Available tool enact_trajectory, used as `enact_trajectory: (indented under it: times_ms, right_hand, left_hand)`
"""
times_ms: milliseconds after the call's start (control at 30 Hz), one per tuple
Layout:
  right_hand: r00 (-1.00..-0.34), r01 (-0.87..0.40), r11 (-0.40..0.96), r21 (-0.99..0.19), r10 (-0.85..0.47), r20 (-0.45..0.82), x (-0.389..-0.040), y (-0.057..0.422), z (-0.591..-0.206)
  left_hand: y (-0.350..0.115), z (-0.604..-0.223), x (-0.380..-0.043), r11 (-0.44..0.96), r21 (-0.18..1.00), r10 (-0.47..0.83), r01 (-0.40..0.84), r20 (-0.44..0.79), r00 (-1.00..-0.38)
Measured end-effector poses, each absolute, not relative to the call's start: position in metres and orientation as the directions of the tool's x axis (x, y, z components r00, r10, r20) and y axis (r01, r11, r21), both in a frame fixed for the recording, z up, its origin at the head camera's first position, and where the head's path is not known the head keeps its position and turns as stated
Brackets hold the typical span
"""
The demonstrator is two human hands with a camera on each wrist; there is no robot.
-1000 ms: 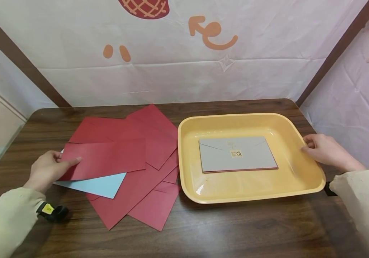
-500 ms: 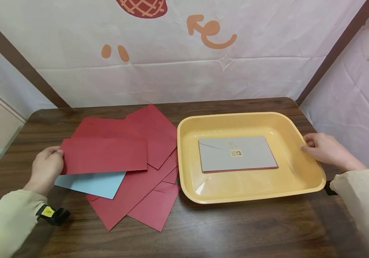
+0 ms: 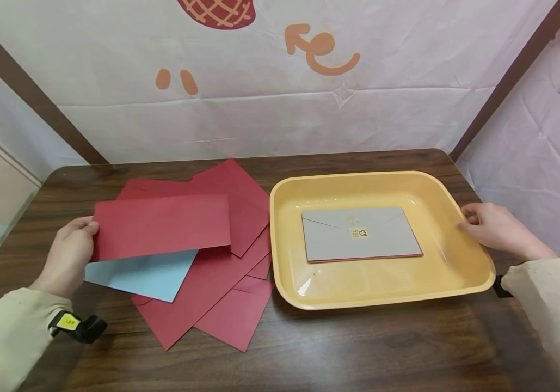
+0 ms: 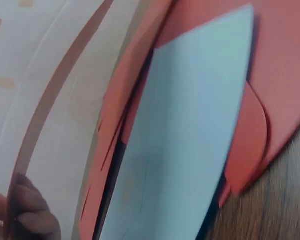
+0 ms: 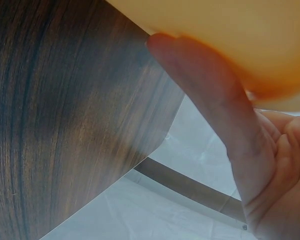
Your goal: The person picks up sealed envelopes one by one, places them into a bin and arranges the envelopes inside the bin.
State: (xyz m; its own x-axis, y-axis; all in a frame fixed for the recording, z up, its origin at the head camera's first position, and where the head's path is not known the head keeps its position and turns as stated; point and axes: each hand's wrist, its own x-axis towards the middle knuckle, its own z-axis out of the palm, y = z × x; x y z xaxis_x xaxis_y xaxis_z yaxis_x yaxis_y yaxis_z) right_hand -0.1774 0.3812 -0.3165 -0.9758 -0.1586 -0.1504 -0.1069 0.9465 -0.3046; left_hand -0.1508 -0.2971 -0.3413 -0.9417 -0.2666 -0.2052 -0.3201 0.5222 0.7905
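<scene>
Red envelope (image 3: 162, 226) tilted above the red pile (image 3: 211, 272), left hand (image 3: 66, 250) pinching its left end, probably to keep the rest free. Light-blue envelope (image 3: 142, 277) partly beneath. Then yellow tray (image 3: 358, 188) on the desk (image 3: 333, 348), grey envelope (image 3: 348, 249) flat inside; right hand (image 3: 492, 228) pinches the right rim, likely steadying it. Counts: one raised red, one light-blue, one tray, one grey on show; pile overlaps, at least four reds, exact number unclear.
</scene>
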Motion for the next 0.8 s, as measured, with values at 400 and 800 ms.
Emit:
enact_trajectory:
  times_ms: [400, 800]
  right_hand:
    - [-0.976, -0.103, 0.945, -0.311, -0.157, -0.152, -0.177, 0.380, -0.316]
    - [-0.976, -0.104, 0.947, -0.304, -0.156, -0.152, -0.177, 0.381, -0.317]
  left_hand:
    - [-0.283, -0.342, -0.155, 0.216, 0.954, -0.028, -0.209, -0.208, -0.978]
    - [-0.249, -0.335, -0.157, 0.222, 0.970, 0.212, -0.095, -0.143, -0.967]
